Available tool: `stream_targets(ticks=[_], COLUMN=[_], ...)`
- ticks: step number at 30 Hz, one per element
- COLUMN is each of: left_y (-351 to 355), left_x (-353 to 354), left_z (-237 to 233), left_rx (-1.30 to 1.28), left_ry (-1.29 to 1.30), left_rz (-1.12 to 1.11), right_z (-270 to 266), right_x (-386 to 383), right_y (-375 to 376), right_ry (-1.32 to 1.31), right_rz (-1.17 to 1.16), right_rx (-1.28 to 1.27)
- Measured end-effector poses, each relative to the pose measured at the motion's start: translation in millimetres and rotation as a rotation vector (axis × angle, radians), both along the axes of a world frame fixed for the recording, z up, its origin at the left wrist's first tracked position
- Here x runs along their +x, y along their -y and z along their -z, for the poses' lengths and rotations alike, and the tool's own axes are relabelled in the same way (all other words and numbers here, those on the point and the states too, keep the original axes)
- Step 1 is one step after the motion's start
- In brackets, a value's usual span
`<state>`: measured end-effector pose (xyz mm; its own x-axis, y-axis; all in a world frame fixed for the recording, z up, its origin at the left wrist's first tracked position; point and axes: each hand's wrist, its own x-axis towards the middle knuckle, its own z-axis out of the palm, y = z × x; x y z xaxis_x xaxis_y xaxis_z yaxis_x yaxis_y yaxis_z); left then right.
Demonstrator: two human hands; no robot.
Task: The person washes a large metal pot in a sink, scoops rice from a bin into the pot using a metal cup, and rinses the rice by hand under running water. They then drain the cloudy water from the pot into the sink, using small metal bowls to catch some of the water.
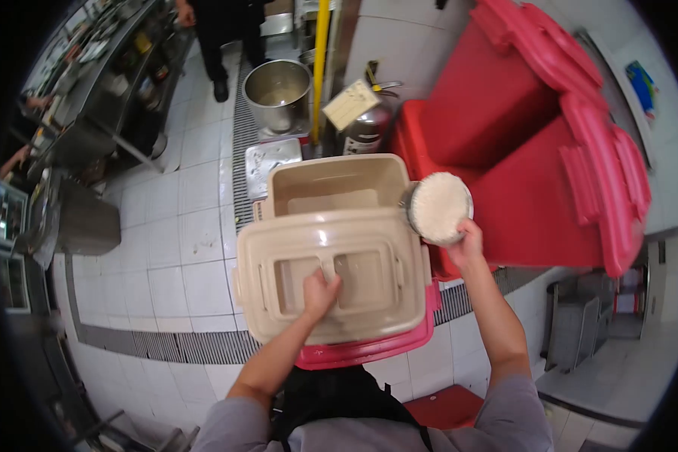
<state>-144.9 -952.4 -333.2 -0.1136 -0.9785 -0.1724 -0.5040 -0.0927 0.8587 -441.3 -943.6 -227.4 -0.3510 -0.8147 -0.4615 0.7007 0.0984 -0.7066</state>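
Note:
My left hand is closed round the middle grip of a beige plastic lid. The lid lies tilted over the near part of a beige bin, whose far part is uncovered. Inside, the bin's pale walls and floor show. My right hand grips the rim of a round metal bowl at the bin's right side. White, rice-like grain fills the bowl to the top. Beneath the beige lid, a pink-red lid or tub edge sticks out on the near side.
Large red bins with raised lids stand close on the right. Behind the beige bin are a fire extinguisher, a steel pot and a metal tray lid. A person in dark trousers stands beyond. Floor drain grates cross the tiles.

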Motion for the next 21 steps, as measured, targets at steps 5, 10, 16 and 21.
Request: stream_targets(ticks=[5,10,16,21], left_y=[98,175,201,193], left_x=[-36,-82,-120,-123], left_z=[19,75,120,115], left_rx=[-0.117,-0.209,-0.274,-0.212], left_ry=[0.055,0.177,0.319,0.331], left_rz=[0.012,-0.005,-0.039,0.147], right_z=[-90,-94,-79,-61], right_x=[0,47,143,188], right_y=[-132,-259,-329,-360], right_ry=[-0.137,-0.134,0.102,0.141], right_rz=[0.280,0.608,0.926,1.039], right_rx=[0.052,0.128,0.173,0.125])
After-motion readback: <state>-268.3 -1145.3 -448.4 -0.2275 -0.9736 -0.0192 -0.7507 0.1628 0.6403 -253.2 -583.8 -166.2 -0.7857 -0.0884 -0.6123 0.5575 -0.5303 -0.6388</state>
